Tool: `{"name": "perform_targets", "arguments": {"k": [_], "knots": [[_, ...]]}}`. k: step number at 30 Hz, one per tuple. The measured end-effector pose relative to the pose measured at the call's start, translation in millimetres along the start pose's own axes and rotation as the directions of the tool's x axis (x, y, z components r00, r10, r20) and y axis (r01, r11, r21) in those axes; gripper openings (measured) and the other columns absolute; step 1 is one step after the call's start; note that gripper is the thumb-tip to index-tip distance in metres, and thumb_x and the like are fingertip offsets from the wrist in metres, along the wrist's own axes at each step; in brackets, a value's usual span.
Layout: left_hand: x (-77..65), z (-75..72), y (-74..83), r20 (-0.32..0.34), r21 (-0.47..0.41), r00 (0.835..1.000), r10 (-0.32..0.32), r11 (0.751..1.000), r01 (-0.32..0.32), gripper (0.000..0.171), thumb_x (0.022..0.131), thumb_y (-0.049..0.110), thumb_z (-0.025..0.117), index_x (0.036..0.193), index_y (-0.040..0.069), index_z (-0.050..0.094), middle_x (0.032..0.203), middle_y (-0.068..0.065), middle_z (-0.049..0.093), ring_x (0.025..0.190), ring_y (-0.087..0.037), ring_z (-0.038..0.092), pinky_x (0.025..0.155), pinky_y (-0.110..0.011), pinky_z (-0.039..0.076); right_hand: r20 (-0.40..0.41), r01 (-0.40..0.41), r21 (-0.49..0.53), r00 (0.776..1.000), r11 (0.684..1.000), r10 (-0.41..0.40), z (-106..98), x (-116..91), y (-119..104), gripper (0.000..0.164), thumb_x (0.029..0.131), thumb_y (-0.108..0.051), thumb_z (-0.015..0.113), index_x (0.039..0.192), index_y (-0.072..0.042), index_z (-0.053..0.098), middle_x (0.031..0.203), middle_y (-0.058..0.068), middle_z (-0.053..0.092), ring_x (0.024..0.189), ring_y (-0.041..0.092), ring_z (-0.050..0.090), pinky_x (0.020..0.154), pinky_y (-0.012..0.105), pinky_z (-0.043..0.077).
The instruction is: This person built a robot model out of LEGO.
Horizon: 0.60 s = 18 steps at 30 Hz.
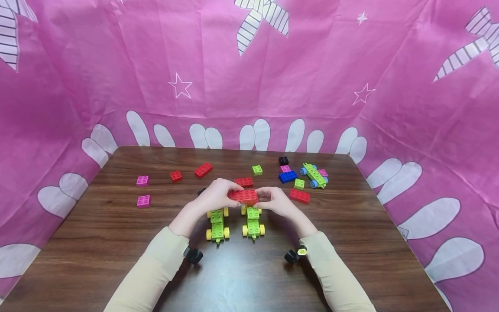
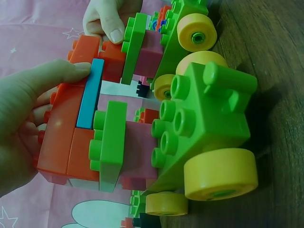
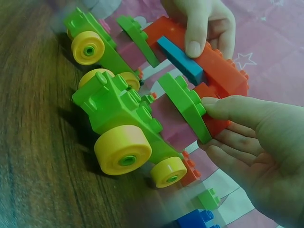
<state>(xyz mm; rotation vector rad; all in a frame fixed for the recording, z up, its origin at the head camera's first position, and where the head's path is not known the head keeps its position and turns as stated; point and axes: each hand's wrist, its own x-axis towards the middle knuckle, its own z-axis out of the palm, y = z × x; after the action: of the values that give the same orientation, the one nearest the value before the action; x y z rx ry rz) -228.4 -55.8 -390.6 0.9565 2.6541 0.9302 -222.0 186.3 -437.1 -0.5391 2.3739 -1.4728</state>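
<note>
Two lime-green wheeled bases with yellow wheels stand side by side, the left base point(image 1: 217, 227) and the right base point(image 1: 253, 227). Pink bricks point(image 2: 140, 147) and green bricks point(image 3: 183, 107) rise from them. Red bricks point(image 1: 247, 196) span across the top, with a blue brick point(image 2: 91, 95) underneath between the two columns. My left hand point(image 1: 218, 195) grips the red bricks from the left, thumb near the blue one. From the other side, my right hand point(image 1: 277, 201) pinches the red brick at the right column, its thumb by the green brick.
Pink bricks point(image 1: 143, 201) and red bricks point(image 1: 203, 170) lie at the left and back of the table. Toward the back right are a blue brick point(image 1: 288, 176), a black brick point(image 1: 283, 160), a red brick point(image 1: 299, 196) and a green base with blue wheels point(image 1: 314, 175).
</note>
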Motion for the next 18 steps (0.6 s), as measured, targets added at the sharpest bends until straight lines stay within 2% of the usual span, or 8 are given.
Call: {"name": "perform_targets", "arguments": {"k": [18], "knots": [[6.2,3.1,2.2,0.007,0.035,1.0,-0.022,0.999,0.022,0.042,0.08,0.019,0.08,0.12,0.009,0.07,0.108,-0.003,0.072,0.086,-0.013,0.059,0.076,-0.029,0.05,-0.015,0.004,0.018,1.0,1.0,-0.004,1.6,-0.6,2.9,0.043,0.088,-0.013,0.072,0.126,0.004,0.059,0.12,0.021,0.067,0.112,0.033,0.066,0.094,0.04,0.054]]}}
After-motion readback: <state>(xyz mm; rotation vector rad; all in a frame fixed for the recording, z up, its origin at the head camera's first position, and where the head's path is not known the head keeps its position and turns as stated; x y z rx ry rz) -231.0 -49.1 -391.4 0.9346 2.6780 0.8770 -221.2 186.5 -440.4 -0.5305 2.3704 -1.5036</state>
